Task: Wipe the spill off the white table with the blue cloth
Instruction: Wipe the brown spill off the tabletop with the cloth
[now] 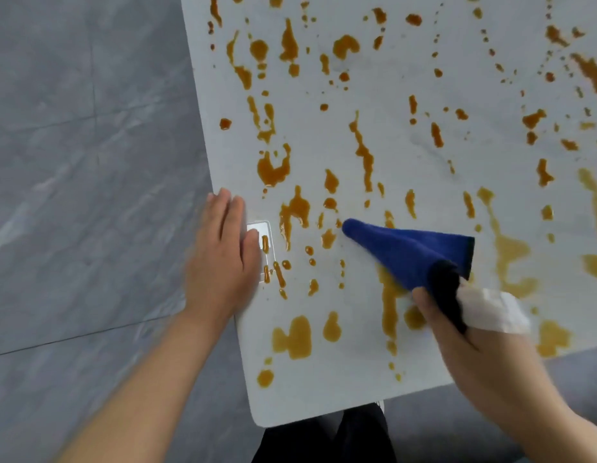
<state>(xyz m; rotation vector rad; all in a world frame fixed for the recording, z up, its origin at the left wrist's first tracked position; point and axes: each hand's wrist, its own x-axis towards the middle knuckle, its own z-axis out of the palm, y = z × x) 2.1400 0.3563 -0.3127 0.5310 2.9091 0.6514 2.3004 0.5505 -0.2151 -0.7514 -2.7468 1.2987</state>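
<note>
Two hands are ours in this view, and we take the scene from left to right. Grey stone-look floor tiles fill the left side, beyond the edge of the white desk, whose rounded near corner sits low in the middle. Our left hand lies flat on that left edge with the fingers straight and together, palm down, its grip released and holding nothing. Just beside its fingertips we see a small clear rectangular plate set on the surface, with a few streaks lying across it.

Orange-brown spill runs over nearly the whole desk in blobs, drips and long streaks, from the far edge down to the near corner; two thicker blobs lie close to the near edge.

Right of the middle, the blue cloth hangs in a cone shape, its pointed end low over the desk among the drops, though we cannot tell whether it touches. Our right hand has its grip clenched on the bunched top of this cloth, thumb on the near side. A crumpled white paper towel is caught in the same hand behind the cloth. Below the near edge we glimpse dark trousers.
</note>
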